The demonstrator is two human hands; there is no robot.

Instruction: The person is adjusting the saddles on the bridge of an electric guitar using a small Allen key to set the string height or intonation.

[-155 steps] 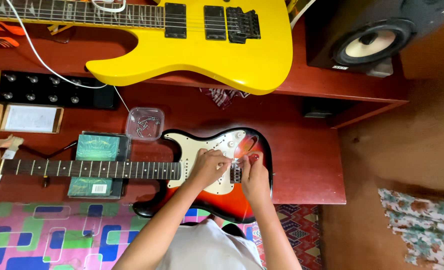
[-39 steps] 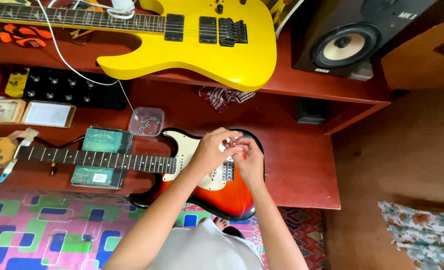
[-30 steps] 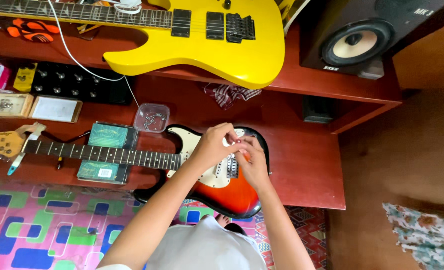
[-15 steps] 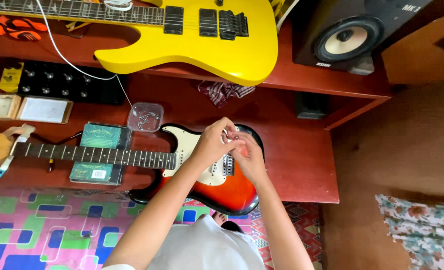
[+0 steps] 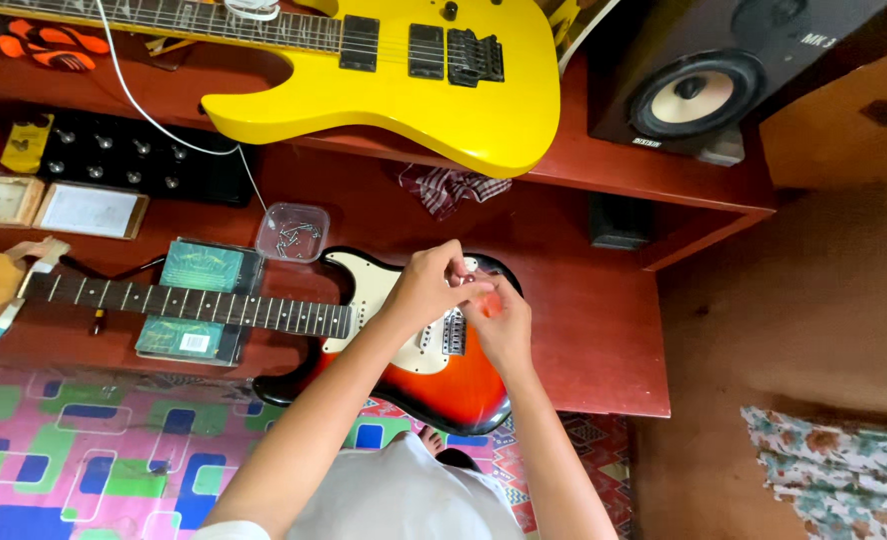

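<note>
Head view, single entry.

Left hand (image 5: 426,288): raised over the body of the sunburst red-and-black electric guitar with a cream pickguard (image 5: 434,375), fingers curled and pinched together on something small; what it pinches is too small to make out, possibly a string end.

Right hand (image 5: 502,325): touching the left, fingertips pressed together around a small orange-red object (image 5: 488,303), likely a pick or a small tool handle; which one cannot be told.

The guitar lies flat on the red-brown wooden bench (image 5: 584,330), directly beneath both hands. Its dark fretboard neck (image 5: 194,303) runs away to the left of the left hand, resting on a green-covered box (image 5: 199,298).

Beyond the left hand, near it: clear plastic tray of small metal screws (image 5: 293,231). Farther beyond, on the raised shelf: yellow solid-body electric guitar (image 5: 394,70); beyond the right hand, a black loudspeaker with a pale cone (image 5: 699,85).

Step in hand, as judged: fine work at the bridge and pickup area, both hands meeting above it. The following move would call for a steady two-handed pinch and a careful descent to the bridge without dropping the small part.
</note>
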